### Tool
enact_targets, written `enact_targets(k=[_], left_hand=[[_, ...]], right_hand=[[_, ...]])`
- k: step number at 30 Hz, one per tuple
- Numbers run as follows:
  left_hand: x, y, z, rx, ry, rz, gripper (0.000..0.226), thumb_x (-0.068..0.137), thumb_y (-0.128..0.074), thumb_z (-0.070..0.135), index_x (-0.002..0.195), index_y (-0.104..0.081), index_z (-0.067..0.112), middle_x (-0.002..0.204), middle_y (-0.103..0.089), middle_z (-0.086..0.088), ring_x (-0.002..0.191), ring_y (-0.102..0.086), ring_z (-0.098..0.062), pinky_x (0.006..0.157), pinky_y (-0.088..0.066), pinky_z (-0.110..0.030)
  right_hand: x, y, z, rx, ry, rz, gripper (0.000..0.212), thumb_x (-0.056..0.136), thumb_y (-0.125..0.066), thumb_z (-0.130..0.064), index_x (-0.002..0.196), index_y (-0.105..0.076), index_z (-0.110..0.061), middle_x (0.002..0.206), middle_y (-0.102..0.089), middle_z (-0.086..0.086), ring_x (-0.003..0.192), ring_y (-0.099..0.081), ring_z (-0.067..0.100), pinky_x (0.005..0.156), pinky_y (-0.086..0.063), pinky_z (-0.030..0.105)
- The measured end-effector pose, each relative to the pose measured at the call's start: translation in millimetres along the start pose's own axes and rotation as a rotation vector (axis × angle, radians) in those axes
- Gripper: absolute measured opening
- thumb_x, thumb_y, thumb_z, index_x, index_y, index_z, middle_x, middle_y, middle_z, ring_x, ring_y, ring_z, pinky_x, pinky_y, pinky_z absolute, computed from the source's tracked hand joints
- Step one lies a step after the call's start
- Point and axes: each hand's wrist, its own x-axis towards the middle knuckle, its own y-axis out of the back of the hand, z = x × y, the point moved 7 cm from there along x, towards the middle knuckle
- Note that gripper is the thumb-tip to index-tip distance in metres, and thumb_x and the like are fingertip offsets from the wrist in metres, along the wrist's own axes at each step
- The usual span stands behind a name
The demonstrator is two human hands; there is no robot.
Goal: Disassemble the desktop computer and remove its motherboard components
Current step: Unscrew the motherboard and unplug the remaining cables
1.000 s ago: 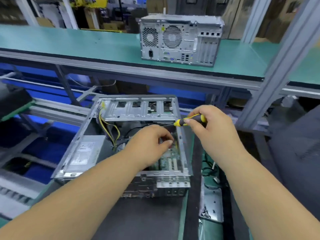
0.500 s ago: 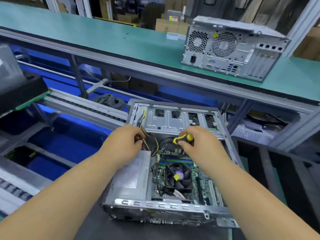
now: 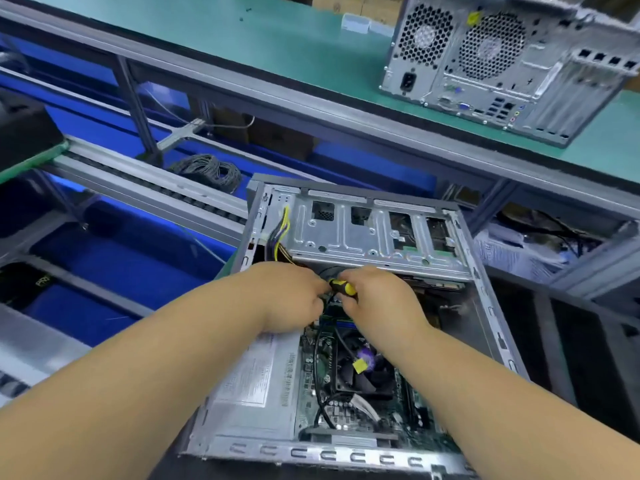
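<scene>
Nearest, an open desktop case (image 3: pixel 491 306) lying on its side, rigid sheet metal, probably heavy, edges likely sharp. Inside: silver power supply (image 3: pixel 256 386) at left, motherboard (image 3: pixel 325 382) with black cooler fan (image 3: pixel 363 372) beside it; board likely brittle, best held by its edges. Above these, right hand (image 3: pixel 377 299) curled round a yellow-and-black screwdriver (image 3: pixel 343 287). Left hand (image 3: pixel 291 296) touching it, fingers bent toward the cables (image 3: pixel 282 233); grip hidden, cannot tell. Farther back, second closed computer (image 3: pixel 502 60) on a green bench (image 3: pixel 277 39).
</scene>
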Motion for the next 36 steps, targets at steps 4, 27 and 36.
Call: enact_targets(k=[4,27,36], left_hand=[[6.2,-3.9,-16.5,0.076,0.268,-0.038,0.037,0.093,-0.032,0.038,0.106,-0.061,0.019,0.115,-0.061,-0.005,0.106,-0.057,-0.026,0.082,-0.042,-0.033],[42.2,-48.0,-32.1,0.226,0.254,-0.607,0.043,0.101,-0.045,0.021,0.141,-0.045,0.006,0.143,-0.047,-0.012,0.125,-0.050,-0.029,0.102,-0.042,-0.038],[55.2,-61.1,-43.1,0.151,0.264,-0.591,0.056,0.099,-0.050,0.021,0.151,-0.030,0.014,0.155,-0.032,-0.008,0.136,-0.039,-0.029,0.109,-0.037,-0.044]], right_hand=[[-2.0,-11.8,-1.8,0.019,0.037,-0.025,0.025,0.091,-0.059,-0.028,0.114,-0.064,-0.019,0.103,-0.064,0.005,0.095,-0.059,0.028,0.074,-0.050,0.037],[-8.0,4.4,10.0,0.135,0.004,0.083,0.026,0.092,-0.059,-0.031,0.117,-0.062,-0.023,0.106,-0.063,-0.002,0.094,-0.058,0.022,0.073,-0.042,0.029],[-6.3,-0.9,9.7,0.106,-0.024,0.057,0.030,0.092,-0.059,-0.034,0.120,-0.061,-0.025,0.108,-0.064,-0.003,0.100,-0.057,0.020,0.078,-0.044,0.028]])
